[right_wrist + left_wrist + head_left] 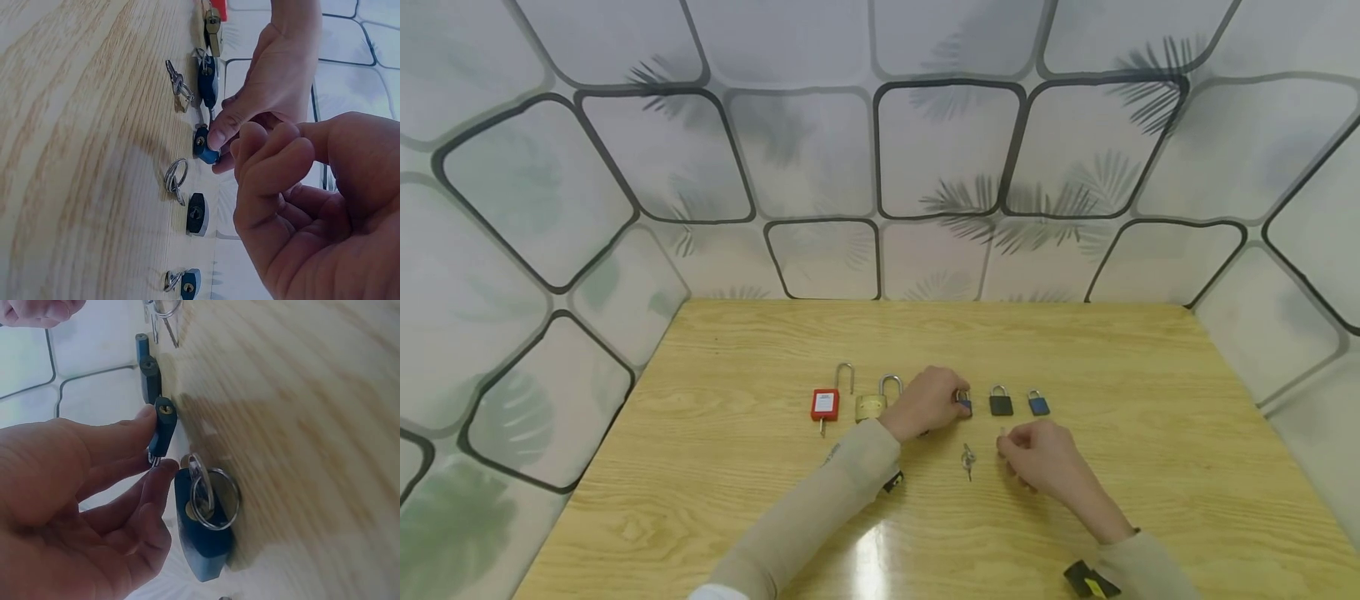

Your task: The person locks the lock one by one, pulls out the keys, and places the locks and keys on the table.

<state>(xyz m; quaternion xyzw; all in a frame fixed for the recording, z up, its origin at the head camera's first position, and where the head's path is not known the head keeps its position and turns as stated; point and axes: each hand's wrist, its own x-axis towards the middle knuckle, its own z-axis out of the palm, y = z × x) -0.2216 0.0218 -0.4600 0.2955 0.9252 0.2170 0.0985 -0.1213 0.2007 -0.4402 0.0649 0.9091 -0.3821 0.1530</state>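
My left hand (928, 400) pinches a small blue padlock (164, 428) between thumb and fingers; its keyhole faces the left wrist camera. Left of it stands a larger dark padlock (200, 540) with a key and ring at its keyhole, mostly hidden by the left arm in the head view. My right hand (1043, 452), fingers loosely curled, hovers at the right with nothing visible in its grasp. One key bunch (967, 458) lies between the hands. Another key ring (175, 179) lies near the right fingertips, close to the black padlock (1001, 405).
A small blue padlock (1038, 406) stands at the right end of the row, with keys (172, 280) beside it. Toward the left are a brass padlock (870, 407) and a red padlock (824, 404) with its shackle raised. Patterned fabric (820, 158) walls the wooden table (760, 333).
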